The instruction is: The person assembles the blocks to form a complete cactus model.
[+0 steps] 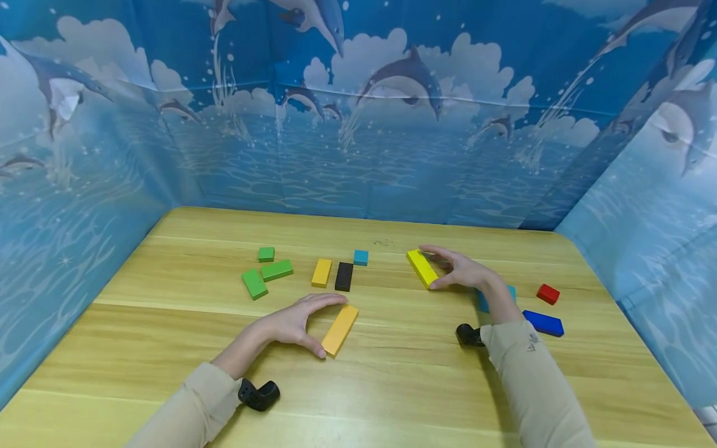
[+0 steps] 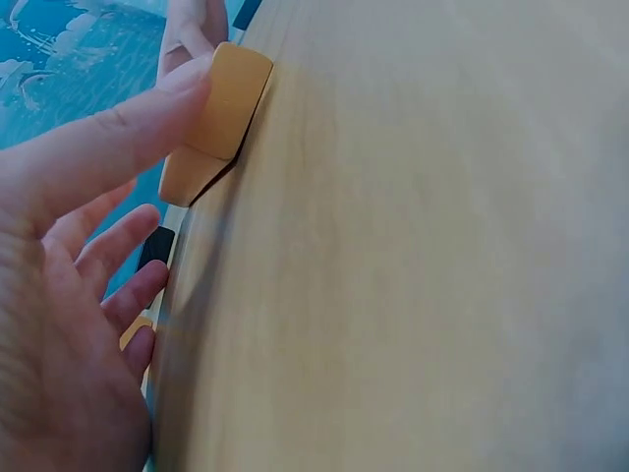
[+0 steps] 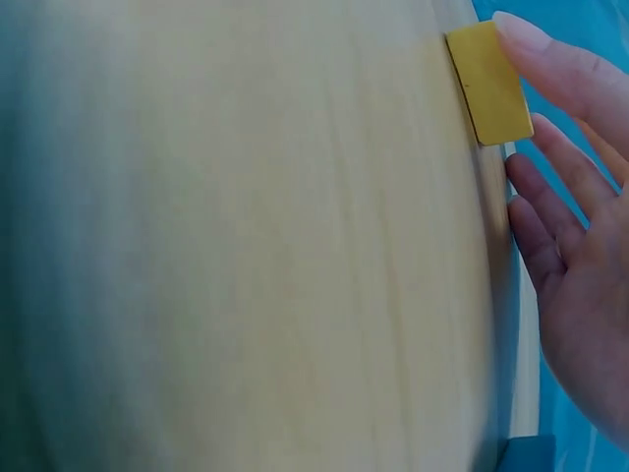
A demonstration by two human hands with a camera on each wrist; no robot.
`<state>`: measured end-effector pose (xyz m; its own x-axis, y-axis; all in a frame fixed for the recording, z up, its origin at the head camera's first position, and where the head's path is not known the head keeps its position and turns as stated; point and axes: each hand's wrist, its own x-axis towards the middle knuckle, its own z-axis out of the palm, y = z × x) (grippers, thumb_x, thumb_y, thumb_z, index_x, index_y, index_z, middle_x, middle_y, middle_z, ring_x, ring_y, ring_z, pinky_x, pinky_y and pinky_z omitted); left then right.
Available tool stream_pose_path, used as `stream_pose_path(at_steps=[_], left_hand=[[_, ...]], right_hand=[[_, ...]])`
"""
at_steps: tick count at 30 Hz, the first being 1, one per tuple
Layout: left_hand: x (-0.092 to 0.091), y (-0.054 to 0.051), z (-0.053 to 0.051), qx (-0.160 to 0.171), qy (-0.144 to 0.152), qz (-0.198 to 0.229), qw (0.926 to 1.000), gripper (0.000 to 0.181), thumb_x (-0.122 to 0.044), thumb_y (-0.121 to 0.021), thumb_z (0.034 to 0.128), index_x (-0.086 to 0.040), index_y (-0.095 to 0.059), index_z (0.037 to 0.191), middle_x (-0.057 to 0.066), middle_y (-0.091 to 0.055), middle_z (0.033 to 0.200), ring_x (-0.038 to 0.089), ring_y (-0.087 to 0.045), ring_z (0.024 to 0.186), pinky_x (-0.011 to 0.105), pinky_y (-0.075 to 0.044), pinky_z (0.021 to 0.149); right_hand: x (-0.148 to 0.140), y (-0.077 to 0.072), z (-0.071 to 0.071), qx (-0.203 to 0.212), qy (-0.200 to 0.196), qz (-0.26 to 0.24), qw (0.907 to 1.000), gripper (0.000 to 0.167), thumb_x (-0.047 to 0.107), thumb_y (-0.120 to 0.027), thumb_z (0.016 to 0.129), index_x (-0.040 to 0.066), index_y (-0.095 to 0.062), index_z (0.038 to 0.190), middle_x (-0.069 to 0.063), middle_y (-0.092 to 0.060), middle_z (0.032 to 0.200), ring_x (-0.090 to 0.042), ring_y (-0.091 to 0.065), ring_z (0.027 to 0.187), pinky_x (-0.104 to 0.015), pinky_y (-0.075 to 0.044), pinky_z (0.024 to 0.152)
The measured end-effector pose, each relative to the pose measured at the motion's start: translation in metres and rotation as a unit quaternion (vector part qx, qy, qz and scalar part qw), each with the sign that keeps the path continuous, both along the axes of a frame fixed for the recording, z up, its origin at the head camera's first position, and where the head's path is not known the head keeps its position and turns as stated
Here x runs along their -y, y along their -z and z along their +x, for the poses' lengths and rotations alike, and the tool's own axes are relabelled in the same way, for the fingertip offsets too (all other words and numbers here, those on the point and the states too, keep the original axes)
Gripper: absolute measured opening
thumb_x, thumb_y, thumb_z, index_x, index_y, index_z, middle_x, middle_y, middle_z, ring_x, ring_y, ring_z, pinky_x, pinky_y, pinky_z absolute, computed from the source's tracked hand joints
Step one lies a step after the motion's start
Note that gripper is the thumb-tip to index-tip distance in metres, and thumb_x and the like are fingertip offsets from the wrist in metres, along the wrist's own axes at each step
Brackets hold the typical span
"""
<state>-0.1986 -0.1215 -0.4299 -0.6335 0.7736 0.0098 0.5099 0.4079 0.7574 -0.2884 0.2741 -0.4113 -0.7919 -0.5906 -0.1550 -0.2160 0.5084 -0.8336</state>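
An orange block (image 1: pixel 339 331) lies slanted on the table, its near end at the thumb of my left hand (image 1: pixel 291 320) and its far end by the index finger. In the left wrist view my left thumb touches the orange block (image 2: pixel 234 93). My right hand (image 1: pixel 462 272) holds a yellow block (image 1: pixel 422 269) between thumb and fingers, at its two ends. The right wrist view has the thumb against the end of the yellow block (image 3: pixel 489 84), with the other fingers of my right hand (image 3: pixel 580 216) behind it.
Several green blocks (image 1: pixel 277 270) lie at the left. A shorter orange block (image 1: pixel 322 273), a black block (image 1: pixel 344 276) and a small light blue block (image 1: pixel 361 257) stand mid-table. Right are a red block (image 1: pixel 548 294), a dark blue block (image 1: pixel 543 323) and light blue pieces partly behind my right wrist.
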Motion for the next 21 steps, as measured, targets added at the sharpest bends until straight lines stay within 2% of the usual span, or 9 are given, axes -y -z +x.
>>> stream_pose_path(at_steps=[9,16,21], left_hand=[[-0.004,0.0,-0.001,-0.024,0.005,-0.015,0.9996,0.093,-0.04,-0.081,0.0622,-0.02,-0.036,0.14,0.0,-0.033,0.144,0.024,-0.024,0.133,0.052,-0.018,0.104],[-0.005,0.001,0.0,-0.033,-0.001,-0.025,0.9992,0.092,-0.041,-0.082,0.0618,-0.02,-0.037,0.14,0.0,-0.034,0.144,0.025,-0.023,0.133,0.053,-0.016,0.104],[-0.005,-0.001,0.002,-0.031,0.0,-0.025,0.9992,0.093,-0.04,-0.082,0.0617,-0.019,-0.036,0.14,0.0,-0.033,0.144,0.024,-0.023,0.133,0.054,-0.015,0.104]], right_hand=[[0.006,0.004,-0.002,0.019,-0.01,-0.022,0.9995,0.086,0.013,-0.071,0.079,0.011,-0.018,0.147,-0.016,-0.013,0.15,-0.036,-0.018,0.135,-0.054,-0.021,0.104],[0.01,0.005,0.001,0.003,0.027,-0.004,0.9996,0.086,0.017,-0.074,0.076,0.01,-0.023,0.145,-0.018,-0.02,0.146,-0.037,-0.022,0.131,-0.055,-0.02,0.103],[0.01,0.006,0.002,0.012,0.033,-0.014,0.9993,0.086,0.015,-0.074,0.077,0.009,-0.022,0.145,-0.019,-0.021,0.144,-0.037,-0.021,0.13,-0.055,-0.018,0.104]])
